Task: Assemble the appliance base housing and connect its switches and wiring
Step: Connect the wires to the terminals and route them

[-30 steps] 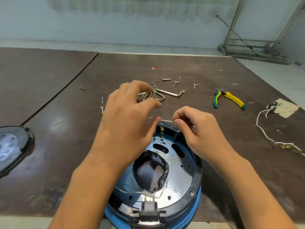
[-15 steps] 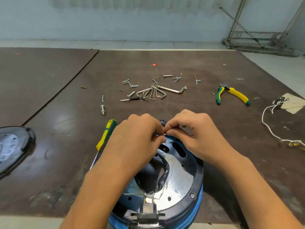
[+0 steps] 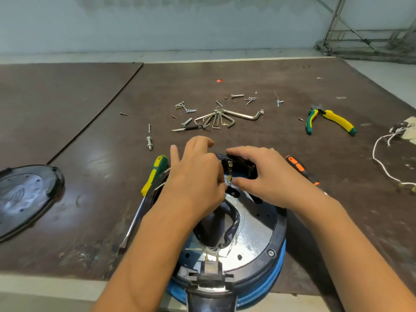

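The appliance base housing, round with a dark rim and a blue band below, is seen at the near edge of the dark brown surface, its open side turned up so that a shiny metal plate with a dark irregular opening is shown. Both hands are placed over its far rim. The left hand is held with fingers curled toward small brass terminals at that rim; whether anything is pinched cannot be told. The right hand is spread and curved over the black rim section, thumb below and fingers above, loosely gripping it. A green and yellow screwdriver is laid just left of the housing, an orange-handled screwdriver just right. Farther off are scattered screws and hex keys, pliers, a white wire and a black cover.
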Available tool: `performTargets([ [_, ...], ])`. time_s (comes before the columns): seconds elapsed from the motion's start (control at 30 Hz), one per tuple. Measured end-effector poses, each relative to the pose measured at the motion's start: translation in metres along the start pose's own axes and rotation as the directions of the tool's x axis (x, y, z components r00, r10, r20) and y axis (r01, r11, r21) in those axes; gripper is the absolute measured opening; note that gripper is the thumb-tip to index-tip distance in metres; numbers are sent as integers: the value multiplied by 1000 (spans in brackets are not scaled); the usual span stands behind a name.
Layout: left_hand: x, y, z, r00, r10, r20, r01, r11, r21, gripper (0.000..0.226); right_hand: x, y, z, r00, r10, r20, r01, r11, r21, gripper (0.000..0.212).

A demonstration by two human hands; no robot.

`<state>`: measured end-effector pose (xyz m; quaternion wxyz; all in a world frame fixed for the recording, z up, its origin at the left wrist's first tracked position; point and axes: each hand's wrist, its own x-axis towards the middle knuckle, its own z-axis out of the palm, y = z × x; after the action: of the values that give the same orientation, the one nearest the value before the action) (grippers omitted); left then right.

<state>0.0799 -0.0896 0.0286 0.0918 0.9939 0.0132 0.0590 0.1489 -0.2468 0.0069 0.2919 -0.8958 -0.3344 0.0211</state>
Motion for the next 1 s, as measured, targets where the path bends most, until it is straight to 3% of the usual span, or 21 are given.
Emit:
performTargets([
  [0.27,5,-7,5,995,1,-98,-9,997,-82,10,6,4,4,1000,7,-19,-7,1000,-9,57],
  [0.53,3,-2,9,997,32,-69,-37,996,-84,10,12,6,5,997,64,-49,-59,993,100,43],
  [1.0,1,-2,11,984,45,-175,-72,986,-152,4,11,7,3,994,101,-31,-93,979,184,42],
])
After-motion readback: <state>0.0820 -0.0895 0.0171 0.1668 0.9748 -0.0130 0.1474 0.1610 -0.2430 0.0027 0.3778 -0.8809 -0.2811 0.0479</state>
